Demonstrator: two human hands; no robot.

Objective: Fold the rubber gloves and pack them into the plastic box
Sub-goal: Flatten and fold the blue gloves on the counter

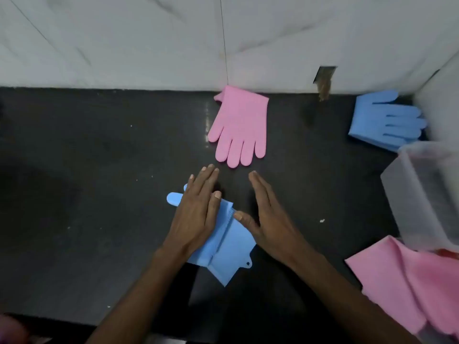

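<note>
A blue rubber glove point(227, 247) lies partly folded on the dark counter in front of me. My left hand point(196, 212) presses flat on its left half, fingers together, hiding most of the glove's fingers. My right hand point(267, 217) stands on edge beside the glove, its thumb touching the fold. A pink glove point(239, 127) lies flat near the wall, fingers toward me. Another blue glove point(383, 120) lies at the back right. A clear plastic box point(422, 194) stands at the right edge, and pink gloves point(402, 281) lie in front of it.
The black counter point(99, 170) runs to a white tiled wall point(149, 45) at the back and to a side wall at the right. A small opening point(324, 80) shows in the wall. The counter's front edge is at the lower left.
</note>
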